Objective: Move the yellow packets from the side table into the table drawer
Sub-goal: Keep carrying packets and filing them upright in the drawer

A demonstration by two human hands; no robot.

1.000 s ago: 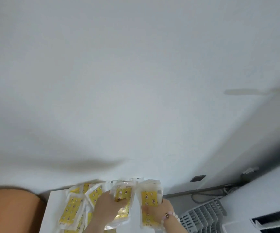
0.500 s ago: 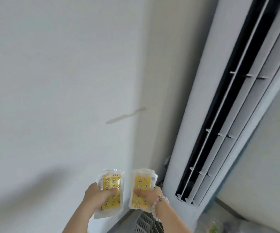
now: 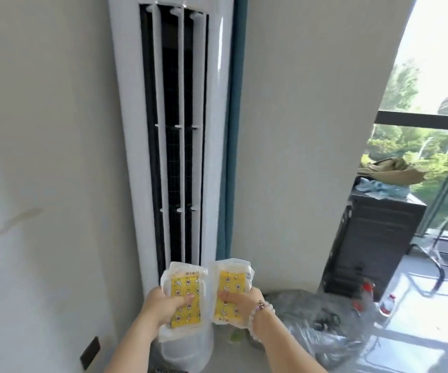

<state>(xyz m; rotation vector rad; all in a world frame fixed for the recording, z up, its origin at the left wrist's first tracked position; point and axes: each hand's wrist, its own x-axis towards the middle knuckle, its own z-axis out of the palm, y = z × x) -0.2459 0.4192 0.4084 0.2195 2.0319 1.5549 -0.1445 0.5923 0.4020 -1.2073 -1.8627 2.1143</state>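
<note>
My left hand [image 3: 163, 305] grips a stack of yellow packets [image 3: 186, 289] in clear wrappers, thumb across the front. My right hand [image 3: 240, 302], with a bead bracelet on the wrist, grips a second stack of yellow packets [image 3: 231, 281] right beside the first. Both stacks are held upright in the air at the lower centre of the head view, in front of a tall white air conditioner [image 3: 174, 130]. Neither the side table nor the drawer is in view.
A crumpled clear plastic bag [image 3: 325, 327] lies on the floor to the right. A dark cabinet [image 3: 373, 243] with cloths on top stands by the window [image 3: 433, 130]. A water bottle [image 3: 387, 305] stands on the floor. A grey wall fills the left side.
The view has swung right, away from the side table with its remaining packets, to face the air conditioner and window. Both hands keep hold of their packets, carried along.
</note>
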